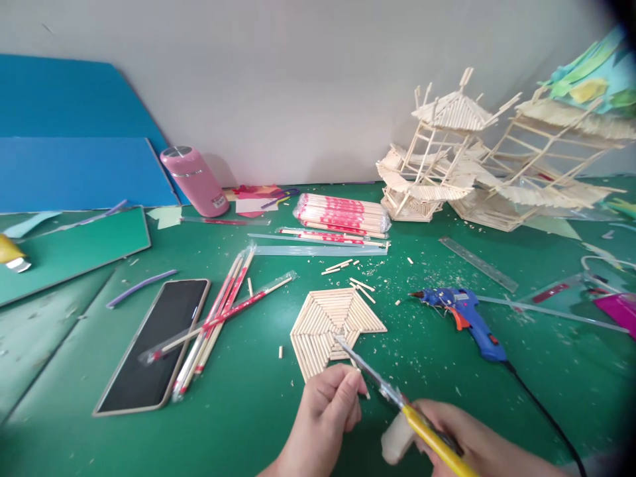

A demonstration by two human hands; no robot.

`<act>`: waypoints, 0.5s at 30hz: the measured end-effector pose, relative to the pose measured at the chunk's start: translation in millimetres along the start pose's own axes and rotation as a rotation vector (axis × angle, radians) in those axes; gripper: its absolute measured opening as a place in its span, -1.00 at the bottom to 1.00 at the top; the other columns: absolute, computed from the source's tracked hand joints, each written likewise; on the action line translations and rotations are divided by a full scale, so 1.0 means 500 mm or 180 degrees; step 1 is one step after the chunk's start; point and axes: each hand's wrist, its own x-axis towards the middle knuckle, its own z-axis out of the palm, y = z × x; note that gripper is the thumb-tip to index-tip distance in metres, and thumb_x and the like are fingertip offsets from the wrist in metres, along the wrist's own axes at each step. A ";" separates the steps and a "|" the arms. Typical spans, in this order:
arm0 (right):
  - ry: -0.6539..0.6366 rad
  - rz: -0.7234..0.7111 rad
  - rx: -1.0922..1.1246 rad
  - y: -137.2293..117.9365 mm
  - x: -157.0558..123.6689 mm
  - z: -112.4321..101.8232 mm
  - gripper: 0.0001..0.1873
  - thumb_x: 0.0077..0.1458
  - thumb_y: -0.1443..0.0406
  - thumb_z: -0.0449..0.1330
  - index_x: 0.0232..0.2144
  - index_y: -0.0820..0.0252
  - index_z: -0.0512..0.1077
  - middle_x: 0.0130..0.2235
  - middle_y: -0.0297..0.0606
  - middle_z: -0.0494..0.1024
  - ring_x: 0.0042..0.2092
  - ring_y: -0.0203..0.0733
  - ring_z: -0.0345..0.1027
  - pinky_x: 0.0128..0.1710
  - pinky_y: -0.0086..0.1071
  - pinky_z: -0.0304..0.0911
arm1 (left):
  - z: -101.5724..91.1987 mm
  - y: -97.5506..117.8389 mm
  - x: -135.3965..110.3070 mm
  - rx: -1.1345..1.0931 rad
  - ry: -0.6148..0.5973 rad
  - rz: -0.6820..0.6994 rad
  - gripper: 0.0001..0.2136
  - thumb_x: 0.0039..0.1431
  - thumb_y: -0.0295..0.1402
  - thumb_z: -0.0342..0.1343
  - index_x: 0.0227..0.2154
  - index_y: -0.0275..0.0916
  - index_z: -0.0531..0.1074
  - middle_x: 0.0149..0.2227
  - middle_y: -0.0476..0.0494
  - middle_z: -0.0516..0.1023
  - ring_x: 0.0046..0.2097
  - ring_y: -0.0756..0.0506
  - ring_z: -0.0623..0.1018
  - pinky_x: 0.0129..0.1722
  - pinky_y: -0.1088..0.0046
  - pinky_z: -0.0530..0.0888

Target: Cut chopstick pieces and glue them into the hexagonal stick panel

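Note:
My left hand [328,414] is closed in a pinch at the front edge of a flat panel, with a short wooden stick [368,395] poking out past the fingertips. Pale sticks laid side by side make up this many-sided panel [318,328], which has a gap at its lower right. My right hand [447,430] grips yellow-handled scissors [375,377]; the blade's tip reaches over the panel's middle in this view. One right-hand finger has a whitish covering. Loose cut sticks [336,267] lie behind the panel.
A blue glue gun [470,318] lies right, its cord running toward the front. Left are a phone [154,344] and wrapped chopsticks [218,318]. Behind stand a pink flask [196,182], a chopstick bundle [342,215] and stick-built pavilions [437,165]. A ruler [477,264] lies nearby.

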 end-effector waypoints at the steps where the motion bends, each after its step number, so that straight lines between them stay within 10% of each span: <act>1: 0.0051 -0.0023 -0.0008 0.001 0.000 -0.002 -0.73 -0.19 0.39 0.07 -0.37 0.14 0.46 -0.56 -0.47 0.28 -0.54 -0.43 0.17 -0.53 -0.57 0.13 | -0.001 0.000 0.000 -0.0012 0.0019 -0.0014 -0.66 0.11 -0.08 0.02 -0.51 -0.31 0.34 -0.75 0.19 0.03 -0.64 0.11 0.03 -0.60 0.51 -0.02; 15: 0.1914 0.0358 -0.1537 0.101 0.036 -0.058 -0.71 -0.05 0.13 0.08 -0.26 0.11 0.26 -0.35 -0.24 0.52 -0.33 -0.09 0.44 -0.33 -0.33 0.26 | -0.008 0.062 -0.002 0.0778 0.0588 0.0298 -0.66 0.09 -0.09 0.05 -0.30 -0.31 0.43 -0.64 0.10 0.10 -0.56 0.06 0.12 -0.57 0.53 0.06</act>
